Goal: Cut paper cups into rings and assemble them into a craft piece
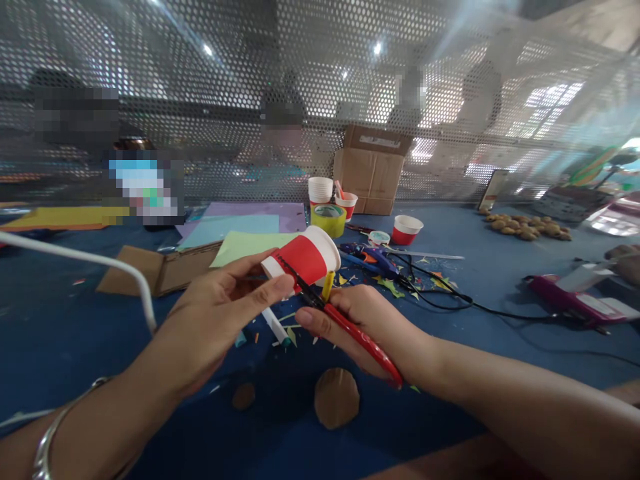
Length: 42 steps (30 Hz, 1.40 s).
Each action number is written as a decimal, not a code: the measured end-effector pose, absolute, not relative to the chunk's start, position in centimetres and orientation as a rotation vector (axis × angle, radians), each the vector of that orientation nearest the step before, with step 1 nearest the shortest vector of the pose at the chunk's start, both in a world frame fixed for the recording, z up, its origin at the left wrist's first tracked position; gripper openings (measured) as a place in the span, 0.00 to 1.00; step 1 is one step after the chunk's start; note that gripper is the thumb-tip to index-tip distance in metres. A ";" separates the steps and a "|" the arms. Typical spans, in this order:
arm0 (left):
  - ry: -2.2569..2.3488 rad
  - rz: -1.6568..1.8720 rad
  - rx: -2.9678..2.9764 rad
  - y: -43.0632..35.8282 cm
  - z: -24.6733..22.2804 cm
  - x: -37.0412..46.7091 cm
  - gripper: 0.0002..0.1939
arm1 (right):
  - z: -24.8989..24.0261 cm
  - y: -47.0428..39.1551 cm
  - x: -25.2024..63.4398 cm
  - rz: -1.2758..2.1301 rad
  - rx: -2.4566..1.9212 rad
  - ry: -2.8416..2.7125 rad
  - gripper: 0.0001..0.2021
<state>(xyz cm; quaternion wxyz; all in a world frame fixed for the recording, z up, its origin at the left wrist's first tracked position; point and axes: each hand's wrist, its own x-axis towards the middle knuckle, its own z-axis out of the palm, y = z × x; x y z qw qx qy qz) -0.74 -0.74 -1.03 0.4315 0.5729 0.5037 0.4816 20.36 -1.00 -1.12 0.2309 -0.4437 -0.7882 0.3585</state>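
Note:
My left hand (235, 310) grips a red and white paper cup (305, 257), tilted on its side in the air. Its thumb presses near the cup's base and its fingers reach around behind. In my right hand (360, 320) is a red-handled tool (360, 340) with a narrow dark front end. That dark end lies against the cup wall near my left thumb; whether it pierces the wall I cannot tell. A short yellow piece (328, 285) sticks up beside the tool. Below the hands, a cardboard disc (337, 398) and a smaller brown disc (244, 396) lie on the blue table.
Behind the cup are stacked cups (320, 189), yellow tape (329, 220) and another red cup (407, 231). A blue glue gun (373, 259) with a black cord sits among paper scraps. A white cable (100, 257) arches at left. Perforated metal (225, 100) screens the back.

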 end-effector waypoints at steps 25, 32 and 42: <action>1.252 1.257 1.468 -0.8 -0.5 -0.9 0.26 | -1.6 -0.9 20.4 1.091 -1.265 -2.092 0.31; 1.202 1.204 1.482 -0.6 -1.4 -1.2 0.25 | -2.2 -0.9 20.3 1.041 -1.222 -2.111 0.31; 1.337 1.268 1.569 -1.2 -0.9 -0.9 0.27 | -2.4 -0.9 20.2 0.980 -1.176 -2.131 0.29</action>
